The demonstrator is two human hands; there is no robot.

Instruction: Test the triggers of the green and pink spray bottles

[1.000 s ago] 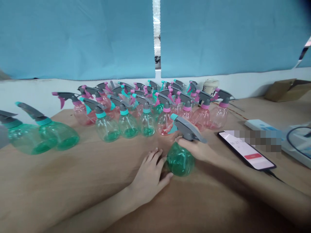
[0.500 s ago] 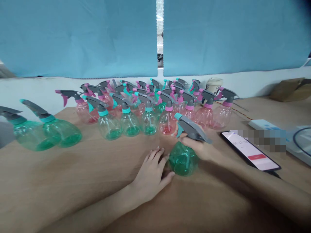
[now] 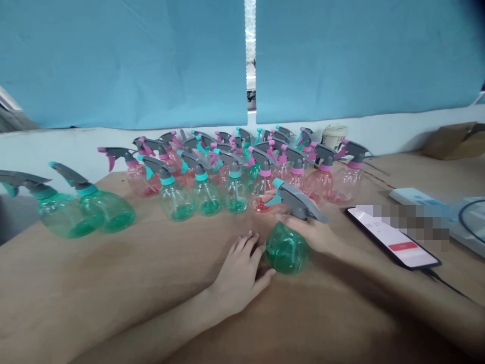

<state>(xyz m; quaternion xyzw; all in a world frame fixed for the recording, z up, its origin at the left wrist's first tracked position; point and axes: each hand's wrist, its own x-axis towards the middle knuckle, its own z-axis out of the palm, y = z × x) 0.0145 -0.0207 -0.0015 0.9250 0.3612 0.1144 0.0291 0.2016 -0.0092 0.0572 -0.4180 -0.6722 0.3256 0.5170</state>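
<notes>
A green spray bottle (image 3: 288,253) with a grey and teal trigger head stands upright on the wooden table. Around its neck, just below the head, is my right hand (image 3: 312,230); its thumb lies across the near side and some fingers show behind the trigger. My left hand (image 3: 238,275) rests palm down on the tabletop at the bottle's left, fingers spread and holding nothing. Its fingertips and thumb are close to the bottle's base; whether they touch it I cannot tell. Behind the hands stand several pink bottles (image 3: 262,194) and green bottles (image 3: 206,197) with trigger heads.
Two green spray bottles (image 3: 109,210) stand at the left edge of the table (image 3: 125,283). On the right lie a phone (image 3: 394,237) with a cable and a white power strip (image 3: 420,199). A paper cup (image 3: 334,136) and a cardboard box (image 3: 454,141) are farther back.
The fingers of my right hand have loosened and stretched out by the trigger. The view has turned slightly left. My left hand and the bottle stay nearly in place.
</notes>
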